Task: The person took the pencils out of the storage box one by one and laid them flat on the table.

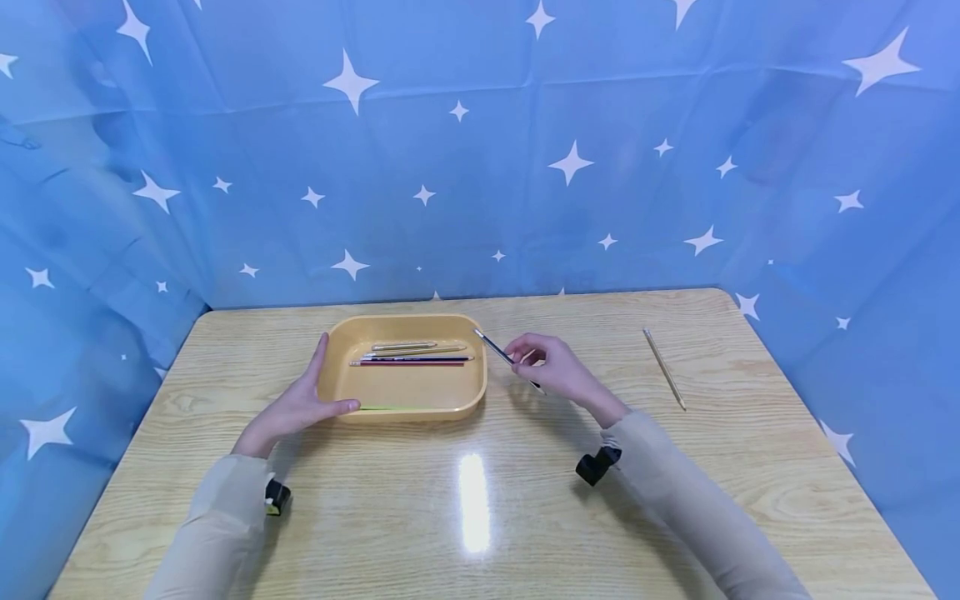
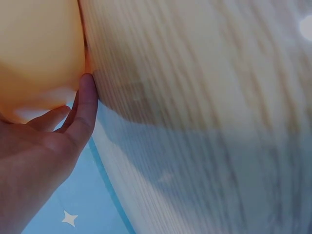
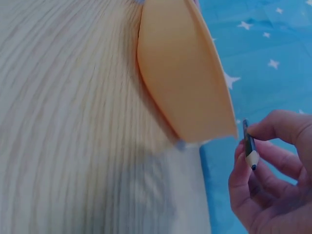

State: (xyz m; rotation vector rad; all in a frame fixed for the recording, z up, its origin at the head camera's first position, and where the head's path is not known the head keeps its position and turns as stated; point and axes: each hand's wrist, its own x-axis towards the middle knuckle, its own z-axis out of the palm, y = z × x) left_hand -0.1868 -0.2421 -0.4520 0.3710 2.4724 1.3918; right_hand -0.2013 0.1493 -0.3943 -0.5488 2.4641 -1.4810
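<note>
A shallow yellow-orange tray stands on the left half of the table. My left hand holds its near left corner, thumb by the near rim and fingers along the left side; fingertips touch the outer wall in the left wrist view. Just off the tray's right end, my right hand pinches a dark pencil, its pale end near the rim. The sharpened tip points toward the camera in the right wrist view. Inside the tray lie several pencils, among them a red pencil and a gold pencil.
One more pencil lies slanted on the wooden table, right of my right hand. A thin green strip shows along the tray's near inner wall. A blue curtain with white stars borders the table's back and sides.
</note>
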